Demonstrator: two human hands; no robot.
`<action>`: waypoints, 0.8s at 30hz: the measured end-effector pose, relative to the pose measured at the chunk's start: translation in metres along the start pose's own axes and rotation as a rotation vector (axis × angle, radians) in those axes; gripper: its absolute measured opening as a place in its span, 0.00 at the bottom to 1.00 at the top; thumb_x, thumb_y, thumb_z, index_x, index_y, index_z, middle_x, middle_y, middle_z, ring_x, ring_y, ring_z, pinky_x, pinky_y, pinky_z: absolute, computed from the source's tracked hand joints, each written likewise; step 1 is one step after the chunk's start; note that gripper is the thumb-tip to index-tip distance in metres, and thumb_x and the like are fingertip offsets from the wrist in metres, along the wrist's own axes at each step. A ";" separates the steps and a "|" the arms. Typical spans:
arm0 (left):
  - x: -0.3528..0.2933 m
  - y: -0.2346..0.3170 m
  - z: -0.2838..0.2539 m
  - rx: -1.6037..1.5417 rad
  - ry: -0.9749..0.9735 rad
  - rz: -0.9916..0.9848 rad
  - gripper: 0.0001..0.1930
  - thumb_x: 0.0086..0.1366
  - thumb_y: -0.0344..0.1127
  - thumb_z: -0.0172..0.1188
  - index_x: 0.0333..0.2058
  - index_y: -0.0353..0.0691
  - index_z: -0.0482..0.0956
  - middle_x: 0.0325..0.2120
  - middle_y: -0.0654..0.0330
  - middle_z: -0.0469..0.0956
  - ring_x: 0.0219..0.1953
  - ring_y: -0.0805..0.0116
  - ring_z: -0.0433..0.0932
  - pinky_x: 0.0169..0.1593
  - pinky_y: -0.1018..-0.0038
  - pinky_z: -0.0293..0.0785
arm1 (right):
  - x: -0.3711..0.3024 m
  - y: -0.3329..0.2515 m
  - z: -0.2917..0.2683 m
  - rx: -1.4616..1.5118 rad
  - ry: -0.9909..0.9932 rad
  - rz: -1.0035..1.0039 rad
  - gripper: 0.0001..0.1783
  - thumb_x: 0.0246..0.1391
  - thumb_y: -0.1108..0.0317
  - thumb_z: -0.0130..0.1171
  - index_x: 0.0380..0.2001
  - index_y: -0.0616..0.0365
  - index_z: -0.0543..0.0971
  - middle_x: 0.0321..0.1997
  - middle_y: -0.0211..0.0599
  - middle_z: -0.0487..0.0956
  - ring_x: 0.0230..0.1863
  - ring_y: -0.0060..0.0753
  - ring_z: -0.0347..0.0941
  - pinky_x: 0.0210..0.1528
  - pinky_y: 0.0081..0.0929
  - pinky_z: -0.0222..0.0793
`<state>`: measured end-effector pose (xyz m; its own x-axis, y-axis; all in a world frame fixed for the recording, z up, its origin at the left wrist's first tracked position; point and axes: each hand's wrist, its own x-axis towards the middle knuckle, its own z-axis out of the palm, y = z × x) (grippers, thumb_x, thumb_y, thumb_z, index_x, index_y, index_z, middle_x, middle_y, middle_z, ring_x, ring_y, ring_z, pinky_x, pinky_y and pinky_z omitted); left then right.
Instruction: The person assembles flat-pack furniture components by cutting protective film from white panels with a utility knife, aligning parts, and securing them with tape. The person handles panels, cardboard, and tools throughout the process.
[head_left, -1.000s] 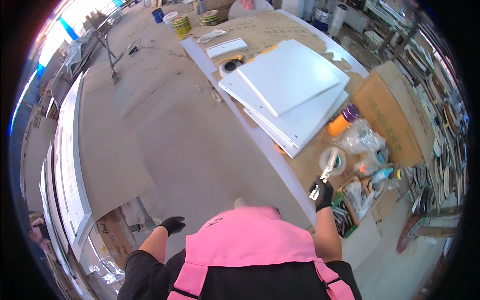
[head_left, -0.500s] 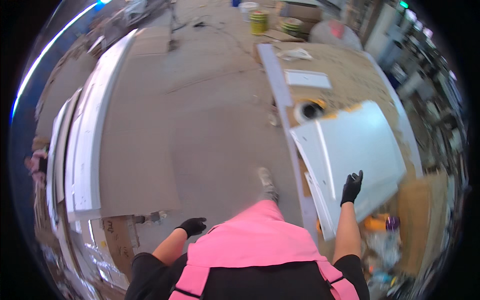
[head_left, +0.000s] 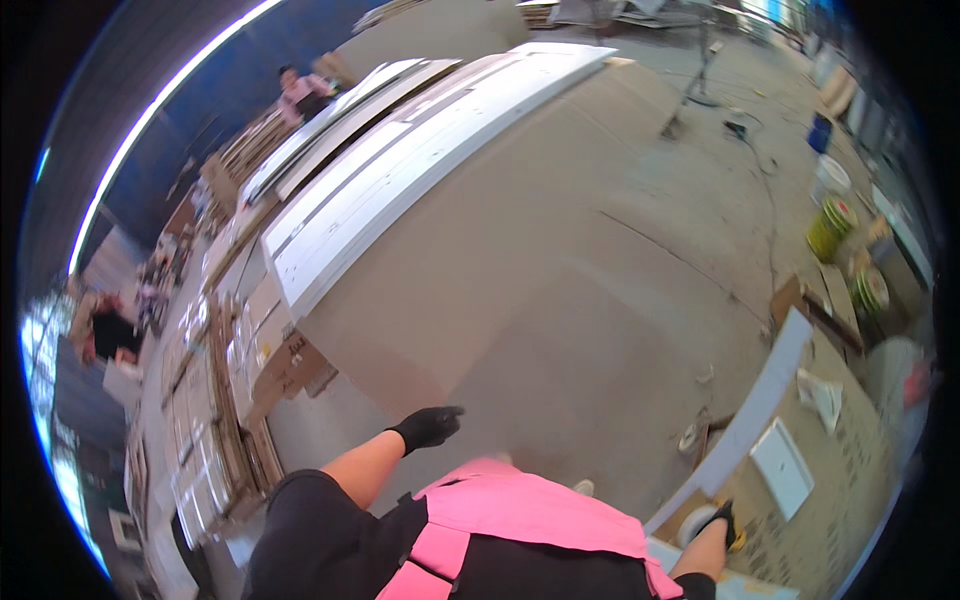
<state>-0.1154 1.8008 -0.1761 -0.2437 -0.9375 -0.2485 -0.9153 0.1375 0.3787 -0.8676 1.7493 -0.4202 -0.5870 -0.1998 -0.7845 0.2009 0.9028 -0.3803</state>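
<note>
My left hand, in a black glove, hangs in the air in front of my body, over the near edge of a broad brown sheet. Its fingers point right, loosely stretched, and it holds nothing. At the lower right, my right hand, gloved in black too, is close to a white roll with yellow beside it on the work table. Its fingers are small and blurred, so a grip cannot be made out. A small white panel lies on the table past this hand.
Long white panels lie stacked along the brown sheet's left side. Wrapped packages stand at the left. Yellow-green buckets and a white bucket stand at the far right. One person is behind the stack. A cable crosses the floor.
My view has swung left toward the panel stack, and the table has shifted to the lower right. My right hand, earlier over the big white panel, is now beside the roll.
</note>
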 end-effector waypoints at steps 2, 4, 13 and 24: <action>-0.020 -0.014 0.010 0.022 -0.361 -0.215 0.19 0.66 0.36 0.50 0.53 0.35 0.71 0.39 0.47 0.79 0.39 0.53 0.79 0.44 0.63 0.74 | -0.001 -0.018 0.019 0.317 -0.072 -0.083 0.40 0.54 0.32 0.45 0.53 0.57 0.73 0.50 0.41 0.78 0.53 0.38 0.73 0.52 0.39 0.71; -0.039 -0.036 0.021 -0.218 -0.631 -0.589 0.28 0.62 0.46 0.51 0.60 0.42 0.68 0.52 0.47 0.75 0.54 0.50 0.74 0.57 0.60 0.68 | -0.013 -0.035 0.037 0.411 -0.131 -0.126 0.38 0.54 0.35 0.45 0.52 0.58 0.74 0.49 0.41 0.78 0.52 0.38 0.73 0.52 0.39 0.71; 0.042 -0.148 0.017 0.001 -0.827 -0.540 0.24 0.60 0.45 0.49 0.51 0.38 0.77 0.49 0.47 0.77 0.52 0.51 0.75 0.57 0.58 0.68 | -0.128 -0.105 0.076 0.416 -0.301 -0.239 0.27 0.55 0.46 0.48 0.46 0.59 0.76 0.44 0.41 0.79 0.48 0.39 0.74 0.50 0.41 0.71; 0.206 -0.103 0.053 -0.325 -0.205 -0.195 0.16 0.64 0.38 0.51 0.47 0.38 0.77 0.50 0.50 0.77 0.54 0.54 0.74 0.60 0.66 0.67 | -0.149 -0.114 0.040 0.580 -0.444 -0.346 0.15 0.56 0.61 0.52 0.39 0.61 0.79 0.39 0.42 0.80 0.44 0.41 0.75 0.48 0.43 0.71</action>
<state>-0.0886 1.6109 -0.3135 -0.1645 -0.8487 -0.5026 -0.8096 -0.1749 0.5603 -0.7715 1.6614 -0.2795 -0.3488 -0.6743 -0.6509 0.5113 0.4450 -0.7352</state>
